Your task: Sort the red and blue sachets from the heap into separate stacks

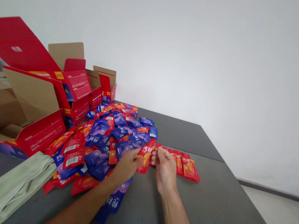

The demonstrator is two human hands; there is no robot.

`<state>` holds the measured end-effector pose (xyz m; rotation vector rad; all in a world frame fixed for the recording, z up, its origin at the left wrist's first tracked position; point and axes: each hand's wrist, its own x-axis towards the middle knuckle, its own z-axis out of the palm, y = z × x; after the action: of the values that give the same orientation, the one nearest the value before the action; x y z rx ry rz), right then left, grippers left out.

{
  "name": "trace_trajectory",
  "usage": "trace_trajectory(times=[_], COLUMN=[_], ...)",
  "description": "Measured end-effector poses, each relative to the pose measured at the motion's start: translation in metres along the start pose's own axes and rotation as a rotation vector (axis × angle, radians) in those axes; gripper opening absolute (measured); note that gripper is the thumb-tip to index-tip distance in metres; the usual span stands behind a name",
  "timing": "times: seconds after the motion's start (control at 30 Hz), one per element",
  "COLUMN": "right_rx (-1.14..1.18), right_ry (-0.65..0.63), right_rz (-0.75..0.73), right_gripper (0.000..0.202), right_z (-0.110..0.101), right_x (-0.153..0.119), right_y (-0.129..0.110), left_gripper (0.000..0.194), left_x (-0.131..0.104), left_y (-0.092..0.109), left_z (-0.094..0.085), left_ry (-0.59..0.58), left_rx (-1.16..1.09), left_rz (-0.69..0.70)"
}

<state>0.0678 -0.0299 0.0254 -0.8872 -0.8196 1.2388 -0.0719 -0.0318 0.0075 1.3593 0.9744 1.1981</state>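
Red and orange packets (pixel 190 167) lie overlapping in a short row on the dark table, right of my hands. My left hand (pixel 129 164) pinches the left edge of a red packet (pixel 146 156). Close by on its right, my right hand (pixel 164 166) has its fingertips together over another red packet at the left end of the row; whether they grip it is hidden. A large mixed pile of purple packets (pixel 98 158) and red packets (pixel 74 149) spreads to the left of my hands.
Open red cardboard boxes (pixel 42 135) stand along the left side, behind the pile. A pale green cloth (pixel 11 190) lies at the front left. The dark table (pixel 207 210) ends in a slanting right edge, with a white wall behind.
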Motion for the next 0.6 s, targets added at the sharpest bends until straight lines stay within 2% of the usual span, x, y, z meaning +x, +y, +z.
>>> trace_trajectory(times=[0.07,0.1,0.23,0.43,0.6], right_rx=[-0.08,-0.114,-0.181,-0.119,-0.088], right_ry=[0.073,0.065,-0.101,0.012,0.011], right_rz=[-0.077,-0.08,-0.023,-0.071,-0.063], right_gripper=[0.025,0.025,0.027,0.033,0.034], right_z=[-0.001,-0.001,-0.001,-0.004,-0.004], right_x=[0.0,0.0,-0.002,0.001,0.002], right_y=[-0.001,-0.002,0.001,0.009,0.008], left_gripper=[0.035,0.037,0.043,0.05,0.049], left_x=[0.003,0.003,0.0,-0.006,-0.005], left_y=[0.001,0.001,0.006,0.004,-0.001], left_z=[-0.005,-0.007,-0.007,-0.008,-0.011], left_ry=[-0.06,-0.087,-0.114,-0.279,-0.273], left_rx=[-0.213,-0.3,-0.481,-0.406,-0.342], left_rz=[-0.073,-0.091,-0.127,-0.233,-0.238])
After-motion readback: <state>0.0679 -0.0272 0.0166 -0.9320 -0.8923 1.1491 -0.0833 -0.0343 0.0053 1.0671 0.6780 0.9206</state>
